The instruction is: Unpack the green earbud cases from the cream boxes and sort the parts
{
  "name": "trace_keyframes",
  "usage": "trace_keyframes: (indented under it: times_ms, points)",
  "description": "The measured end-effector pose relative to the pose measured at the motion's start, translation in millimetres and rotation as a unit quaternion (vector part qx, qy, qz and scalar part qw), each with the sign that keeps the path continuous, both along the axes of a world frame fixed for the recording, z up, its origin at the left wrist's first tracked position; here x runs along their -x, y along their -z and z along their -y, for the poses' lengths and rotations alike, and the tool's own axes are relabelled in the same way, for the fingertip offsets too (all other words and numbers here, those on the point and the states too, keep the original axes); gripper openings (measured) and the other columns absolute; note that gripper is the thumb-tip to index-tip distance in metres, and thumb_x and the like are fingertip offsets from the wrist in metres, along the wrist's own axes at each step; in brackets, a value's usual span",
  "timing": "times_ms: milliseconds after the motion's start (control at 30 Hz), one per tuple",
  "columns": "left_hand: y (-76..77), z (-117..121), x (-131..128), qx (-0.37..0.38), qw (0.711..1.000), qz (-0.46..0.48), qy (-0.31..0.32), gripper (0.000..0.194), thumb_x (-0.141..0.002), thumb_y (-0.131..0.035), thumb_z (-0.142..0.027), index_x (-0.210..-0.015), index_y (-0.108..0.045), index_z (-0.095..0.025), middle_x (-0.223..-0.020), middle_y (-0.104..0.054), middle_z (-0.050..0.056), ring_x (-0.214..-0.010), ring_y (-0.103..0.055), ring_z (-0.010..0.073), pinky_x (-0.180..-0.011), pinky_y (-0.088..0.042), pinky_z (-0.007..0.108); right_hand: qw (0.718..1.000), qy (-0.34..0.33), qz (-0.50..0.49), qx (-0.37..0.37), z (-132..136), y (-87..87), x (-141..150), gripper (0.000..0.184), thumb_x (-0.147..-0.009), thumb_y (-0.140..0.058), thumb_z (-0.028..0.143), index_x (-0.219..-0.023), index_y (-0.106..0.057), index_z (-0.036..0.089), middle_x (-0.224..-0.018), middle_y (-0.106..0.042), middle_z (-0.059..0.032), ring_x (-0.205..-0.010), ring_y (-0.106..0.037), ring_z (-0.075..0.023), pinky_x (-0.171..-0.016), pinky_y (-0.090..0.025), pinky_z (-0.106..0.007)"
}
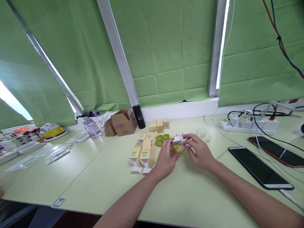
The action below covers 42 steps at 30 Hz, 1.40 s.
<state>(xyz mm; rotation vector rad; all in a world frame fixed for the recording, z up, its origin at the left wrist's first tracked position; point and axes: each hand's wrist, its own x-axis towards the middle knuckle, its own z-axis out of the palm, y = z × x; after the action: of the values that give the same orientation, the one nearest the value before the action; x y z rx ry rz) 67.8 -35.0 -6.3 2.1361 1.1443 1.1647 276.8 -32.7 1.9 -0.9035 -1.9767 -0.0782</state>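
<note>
Between my hands is a small tan cardboard box [175, 151] with a white inner flap standing up and something green inside. My left hand [165, 158] is closed around its left side, thumb at the front. My right hand [198, 151] pinches the box's right edge with fingertips and thumb. Left of my hands lie several tan boxes [145, 152] with green squares, some with white flaps folded out. Just behind my left hand sits a green tray of square cups [162, 139]. Clear containers with small yellow pieces [203, 136] stand behind my right hand.
Small closed boxes [160, 125] stand at the back. A brown carton [124, 122], black cylinder [138, 116] and purple bottle [92, 128] are to the left. At right lie two phones [260, 167] [277, 151], a power strip [249, 126] and loose cables.
</note>
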Motion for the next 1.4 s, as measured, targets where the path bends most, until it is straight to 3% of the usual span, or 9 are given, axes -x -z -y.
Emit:
trace_keyframes:
  times_ms: [100, 233, 433, 667, 933, 1033, 1167, 1400]
  points:
    - [-1.3, 0.6, -0.2, 0.017, 1.0, 0.008, 0.001, 0.069, -0.087, -0.067, -0.012, -0.149, -0.041, -0.029, -0.14, -0.049, 0.012, -0.132, -0.05, 0.0287, -0.11, -0.048, 0.051, 1.0, -0.017, -0.026, 0.003, 2.7, -2.9, -1.2, 0.01, -0.093, -0.054, 0.014, -0.092, -0.058, 0.023, -0.119, -0.063, -0.0099, -0.106, -0.064, -0.0261, -0.088, -0.054, -0.043]
    - [-4.2, 2.4, -0.8, 0.027, 1.0, 0.015, 0.0, 0.066, -0.087, -0.067, -0.014, -0.148, -0.043, -0.028, -0.141, -0.049, 0.011, -0.134, -0.048, 0.029, -0.113, -0.043, 0.052, 0.999, -0.034, -0.005, 0.001, 3.9, -4.3, -3.5, 0.011, -0.089, -0.056, 0.013, -0.086, -0.055, 0.023, -0.116, -0.063, -0.0091, -0.104, -0.063, -0.026, -0.085, -0.052, -0.041]
    - [-3.6, 2.4, -0.8, 0.034, 0.999, 0.013, -0.004, 0.069, -0.086, -0.064, -0.013, -0.15, -0.042, -0.028, -0.148, -0.047, 0.012, -0.138, -0.045, 0.0293, -0.116, -0.041, 0.052, 0.997, -0.023, 0.07, 0.004, 7.5, -10.0, -2.6, 0.02, -0.083, -0.063, 0.014, -0.1, -0.057, 0.024, -0.118, -0.063, -0.0103, -0.108, -0.061, -0.0291, -0.086, -0.051, -0.043]
    - [1.2, -1.6, 0.3, 0.028, 1.0, 0.008, -0.005, 0.075, -0.081, -0.062, -0.007, -0.151, -0.041, -0.026, -0.149, -0.049, 0.012, -0.139, -0.046, 0.0288, -0.116, -0.041, 0.051, 0.994, 0.001, 0.108, -0.014, 5.0, -7.8, 1.5, 0.025, -0.087, -0.062, 0.017, -0.111, -0.057, 0.022, -0.119, -0.065, -0.0119, -0.107, -0.061, -0.0307, -0.086, -0.052, -0.046]
    - [-3.4, 1.2, 0.2, 0.031, 0.999, 0.001, -0.03, 0.072, -0.081, -0.068, -0.01, -0.147, -0.046, -0.027, -0.143, -0.053, 0.011, -0.135, -0.05, 0.0281, -0.112, -0.046, 0.049, 0.998, -0.04, 0.05, 0.027, 3.7, -3.6, -2.5, 0.031, -0.085, -0.062, 0.015, -0.115, -0.059, 0.024, -0.125, -0.06, -0.0123, -0.115, -0.061, -0.0303, -0.09, -0.055, -0.045]
    - [-8.0, 3.7, 0.4, 0.007, 0.999, -0.023, -0.049, 0.07, -0.08, -0.071, -0.011, -0.144, -0.049, -0.027, -0.138, -0.056, 0.011, -0.132, -0.052, 0.0291, -0.112, -0.045, 0.051, 0.997, -0.06, -0.016, 0.05, 2.1, -0.5, -1.3, 0.027, -0.086, -0.061, 0.016, -0.112, -0.06, 0.025, -0.124, -0.06, -0.0113, -0.119, -0.06, -0.0289, -0.094, -0.055, -0.044]
    - [-11.3, 7.1, 0.2, -0.067, 0.992, -0.087, -0.055, 0.068, -0.083, -0.068, -0.009, -0.145, -0.047, -0.026, -0.137, -0.059, 0.01, -0.133, -0.049, 0.0306, -0.11, -0.047, 0.053, 0.991, -0.036, -0.086, 0.093, -2.1, 6.9, 5.5, 0.014, -0.092, -0.058, 0.022, -0.104, -0.065, 0.024, -0.117, -0.062, -0.0116, -0.109, -0.062, -0.0277, -0.086, -0.057, -0.043]
    - [-12.3, 12.8, -1.2, -0.163, 0.968, -0.184, -0.04, 0.068, -0.087, -0.06, -0.007, -0.149, -0.039, -0.025, -0.136, -0.059, 0.012, -0.129, -0.052, 0.03, -0.101, -0.055, 0.05, 0.985, 0.025, -0.11, 0.129, 0.3, 10.6, 22.9, 0.008, -0.089, -0.06, 0.024, -0.088, -0.068, 0.022, -0.102, -0.063, -0.0094, -0.102, -0.059, -0.0278, -0.088, -0.052, -0.045]
